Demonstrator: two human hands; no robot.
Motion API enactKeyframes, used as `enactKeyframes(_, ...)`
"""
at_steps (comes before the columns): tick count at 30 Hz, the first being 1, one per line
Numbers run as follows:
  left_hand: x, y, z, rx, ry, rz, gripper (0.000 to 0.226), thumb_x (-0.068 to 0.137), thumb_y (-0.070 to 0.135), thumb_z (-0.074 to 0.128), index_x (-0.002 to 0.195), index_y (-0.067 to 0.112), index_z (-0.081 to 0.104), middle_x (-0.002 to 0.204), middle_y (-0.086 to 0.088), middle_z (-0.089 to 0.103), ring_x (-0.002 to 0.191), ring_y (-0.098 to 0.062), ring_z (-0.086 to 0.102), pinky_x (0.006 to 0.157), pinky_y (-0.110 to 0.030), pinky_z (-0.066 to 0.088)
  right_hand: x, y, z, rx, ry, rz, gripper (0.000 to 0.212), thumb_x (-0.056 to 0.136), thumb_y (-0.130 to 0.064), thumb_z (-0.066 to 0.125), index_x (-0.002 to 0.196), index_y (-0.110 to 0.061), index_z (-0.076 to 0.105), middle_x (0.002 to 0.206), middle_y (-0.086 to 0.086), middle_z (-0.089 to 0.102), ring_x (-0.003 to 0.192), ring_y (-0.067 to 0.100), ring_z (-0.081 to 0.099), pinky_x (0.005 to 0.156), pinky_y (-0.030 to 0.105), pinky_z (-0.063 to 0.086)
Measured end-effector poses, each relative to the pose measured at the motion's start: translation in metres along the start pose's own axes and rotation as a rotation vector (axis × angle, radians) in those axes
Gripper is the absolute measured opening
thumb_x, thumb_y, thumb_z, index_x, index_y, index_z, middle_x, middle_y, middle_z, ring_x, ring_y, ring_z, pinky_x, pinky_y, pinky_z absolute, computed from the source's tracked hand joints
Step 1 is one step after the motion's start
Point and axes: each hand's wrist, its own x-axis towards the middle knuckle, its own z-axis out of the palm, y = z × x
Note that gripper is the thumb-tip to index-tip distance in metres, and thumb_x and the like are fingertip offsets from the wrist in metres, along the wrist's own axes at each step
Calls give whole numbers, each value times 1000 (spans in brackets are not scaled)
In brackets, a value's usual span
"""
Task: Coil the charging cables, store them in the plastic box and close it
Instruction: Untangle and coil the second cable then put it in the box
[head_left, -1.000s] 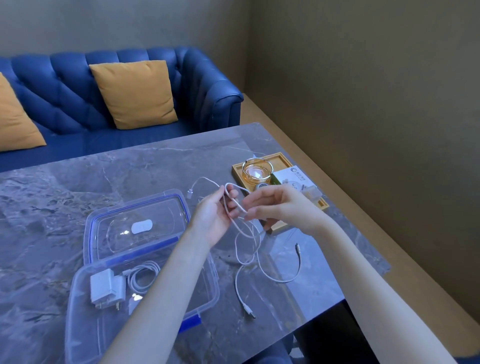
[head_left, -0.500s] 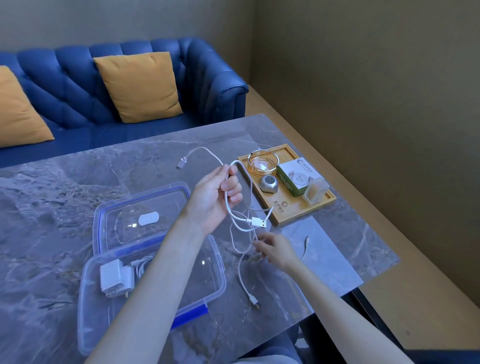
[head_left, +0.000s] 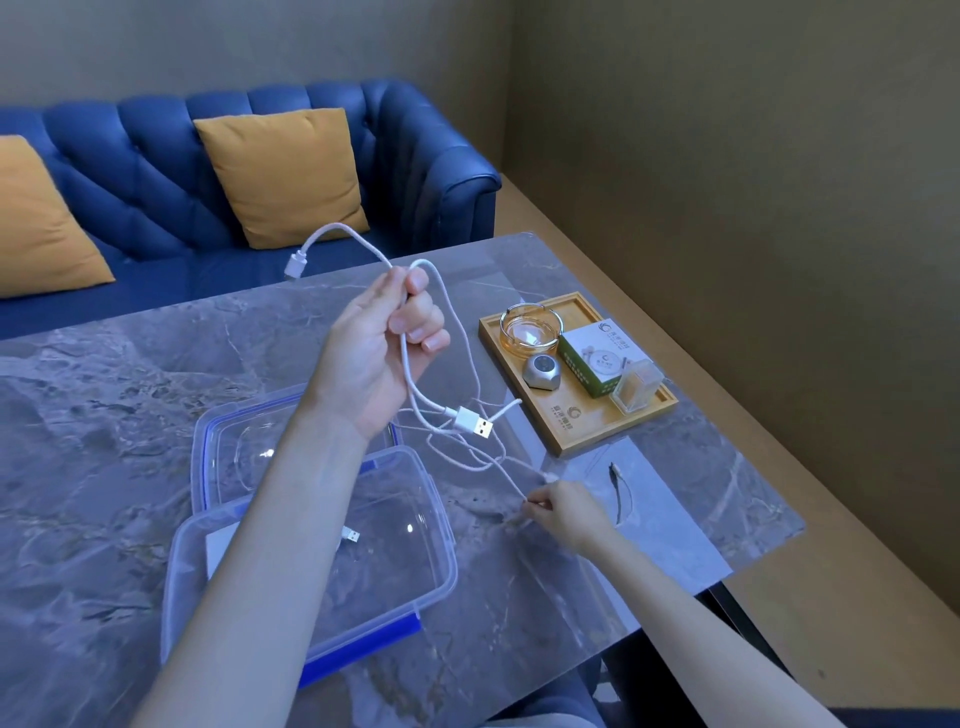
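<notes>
**Gathering the loose cable for coiling**

My left hand (head_left: 382, 338) is raised above the surface (head_left: 130, 374), fingers curled round the white cable (head_left: 451, 332), so its loops hang free and do not tangle. One plug (head_left: 295, 262) arcs over the top; the USB end (head_left: 475, 423) dangles below my wrist. My right hand (head_left: 569, 512) is low by the surface, pinching the trailing part of the cable to draw it up for the next loop. The box (head_left: 436, 566) sits open just beneath my left forearm, near enough to drop the coil in, a charger (head_left: 221, 543) already inside. Its lid (head_left: 208, 441) lies just behind, overlapped by the box edge. A thin dark cable (head_left: 623, 491) waits beside my right hand.
</notes>
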Motion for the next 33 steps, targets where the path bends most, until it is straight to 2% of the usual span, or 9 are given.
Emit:
enactKeyframes(6,-4,8,-13,-4,9,44,37,98,21,27,68,17,48,41,12,33,44,-4,31,45,-13,34,4,9,-5,-196,-23,83,26,89,-30,51,92,-15,72,95,8,71,88,27,64,73,36,54)
enactKeyframes(11,-6,17,-23,-9,6,113,39,94,23,30,63,19,53,41,12,34,44,-4,32,46,-13,35,6,7,-9,-317,1,124,19,85,-15,48,67,-13,53,67,7,51,72,29,51,56,30,36)
enactKeyframes(18,-4,26,-31,-23,-16,152,30,86,26,38,62,20,54,40,11,36,44,-4,34,46,-13,36,2,-9,-17,-518,-75,114,25,85,-4,44,61,-11,38,63,4,35,79,31,49,66,32,35)
enactKeyframes(20,-3,22,-34,-46,-6,128,31,86,26,38,61,20,55,40,12,35,43,-4,34,45,-13,36,4,-14,-21,-399,-105,79,16,84,-13,48,68,-12,53,72,5,52,84,30,52,67,32,39)
enactKeyframes(21,-3,20,-36,-67,2,113,32,87,26,38,61,20,55,40,11,35,43,-4,34,45,-13,36,6,-16,-23,-296,-102,43,15,83,-19,51,89,-14,64,90,5,62,95,29,55,71,33,43)
enactKeyframes(24,-3,12,-38,-119,33,70,32,86,25,38,59,19,55,40,10,28,42,-4,33,44,-13,35,7,-30,-29,164,-74,-61,50,80,-27,56,129,-19,52,122,1,60,119,19,47,87,32,45)
enactKeyframes(27,-4,6,-36,-110,43,46,32,85,25,39,58,19,55,40,9,27,41,-4,33,44,-13,35,7,-61,-28,606,-110,-55,37,83,-31,59,117,-17,60,112,0,60,104,14,55,85,24,40)
enactKeyframes(31,-8,1,-26,-111,5,15,32,85,24,38,58,19,54,52,7,13,41,-4,33,44,-14,36,15,-91,-16,880,-147,21,15,83,-29,59,79,-15,62,78,3,64,65,5,59,57,9,45)
enactKeyframes(33,-10,-1,-20,-118,-21,3,32,85,23,38,58,19,53,52,7,13,41,-4,34,43,-14,37,18,-100,-8,871,-142,71,22,87,-23,56,67,-13,59,56,0,56,44,4,51,41,9,38)
